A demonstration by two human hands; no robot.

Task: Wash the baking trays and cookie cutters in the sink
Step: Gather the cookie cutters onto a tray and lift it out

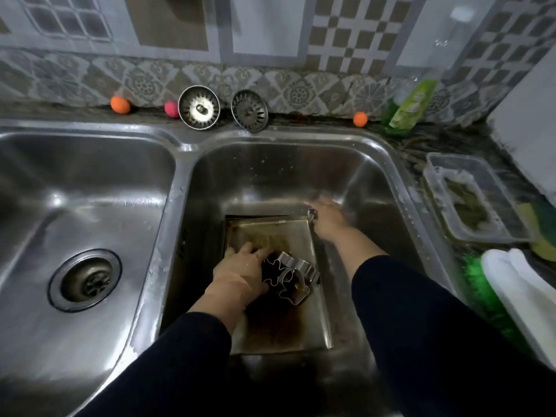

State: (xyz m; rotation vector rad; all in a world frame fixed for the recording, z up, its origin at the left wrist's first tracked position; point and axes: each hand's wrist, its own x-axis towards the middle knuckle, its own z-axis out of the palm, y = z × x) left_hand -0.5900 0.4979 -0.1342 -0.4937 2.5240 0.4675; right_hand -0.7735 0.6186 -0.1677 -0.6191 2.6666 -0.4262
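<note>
A stained metal baking tray (279,323) lies flat in the right basin of the sink (270,176). A cluster of metal cookie cutters (290,273) sits on the tray. My left hand (240,270) lies on the tray with its fingers curled around the left side of that cluster. My right hand (329,218) is at the tray's far right corner and is blurred by motion. A small metal cookie cutter (313,214) shows at its thumb side; whether the hand grips it is unclear.
The left basin (84,206) has an open drain. Two sink strainers (199,107) lean on the back wall among small coloured balls. A green soap bottle (409,106), a plastic tub with a sponge (469,203), a green brush (481,284) and a white container stand to the right.
</note>
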